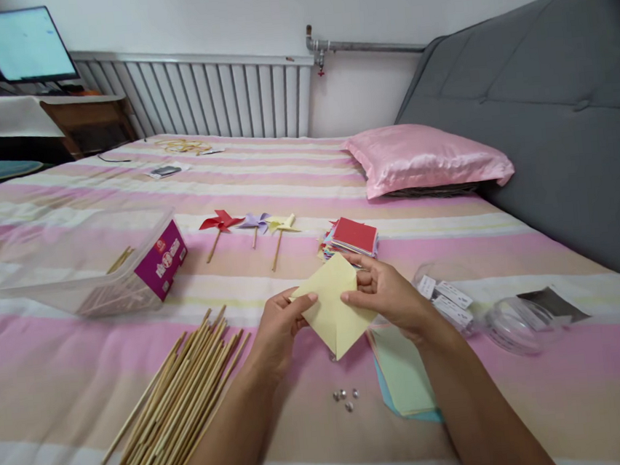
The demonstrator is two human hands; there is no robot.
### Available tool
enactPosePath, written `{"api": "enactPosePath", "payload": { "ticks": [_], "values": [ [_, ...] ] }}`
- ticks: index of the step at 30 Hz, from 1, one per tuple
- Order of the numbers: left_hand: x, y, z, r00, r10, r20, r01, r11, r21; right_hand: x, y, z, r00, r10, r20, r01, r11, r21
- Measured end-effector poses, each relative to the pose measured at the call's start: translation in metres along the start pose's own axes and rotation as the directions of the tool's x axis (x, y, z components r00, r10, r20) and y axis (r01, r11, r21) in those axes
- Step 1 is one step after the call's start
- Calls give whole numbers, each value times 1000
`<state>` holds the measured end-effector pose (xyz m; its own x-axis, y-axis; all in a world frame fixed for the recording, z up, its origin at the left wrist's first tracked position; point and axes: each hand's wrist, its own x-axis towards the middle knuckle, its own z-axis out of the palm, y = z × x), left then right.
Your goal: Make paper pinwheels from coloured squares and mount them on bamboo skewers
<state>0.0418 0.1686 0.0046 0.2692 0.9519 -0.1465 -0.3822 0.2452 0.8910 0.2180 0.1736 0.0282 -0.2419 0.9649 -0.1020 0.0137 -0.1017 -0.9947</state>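
Three finished pinwheels [254,225] lie beyond the fingers, while both the left hand [278,330] and right hand [387,292] pinch a folded yellow paper [332,307] between them, sticks [180,398] and pins [345,397] nearby unused.

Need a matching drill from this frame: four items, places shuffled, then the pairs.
1. folded pale yellow paper square
2. bundle of thin bamboo sticks
3. small silver pins
4. three paper pinwheels on sticks

A. loose on the bedsheet, left of the left hand
B. held between both hands, right hand on its right edge
C. in a row beyond the hands, right of the clear plastic box
D. on the sheet below the held paper

Pairs: 1-B, 2-A, 3-D, 4-C
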Motion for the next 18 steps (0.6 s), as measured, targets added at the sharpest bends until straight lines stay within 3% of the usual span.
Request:
{"api": "enactPosePath", "payload": {
  "ticks": [8,18],
  "values": [
    [0,-3,-1,996,-84,-20,84,995,47,0,0,1,999,19,44,-20,1000,23],
    [3,-7,0,989,-101,-105,107,992,59,1,5,5,997,-61,51,65,993,-95]
  ]
}}
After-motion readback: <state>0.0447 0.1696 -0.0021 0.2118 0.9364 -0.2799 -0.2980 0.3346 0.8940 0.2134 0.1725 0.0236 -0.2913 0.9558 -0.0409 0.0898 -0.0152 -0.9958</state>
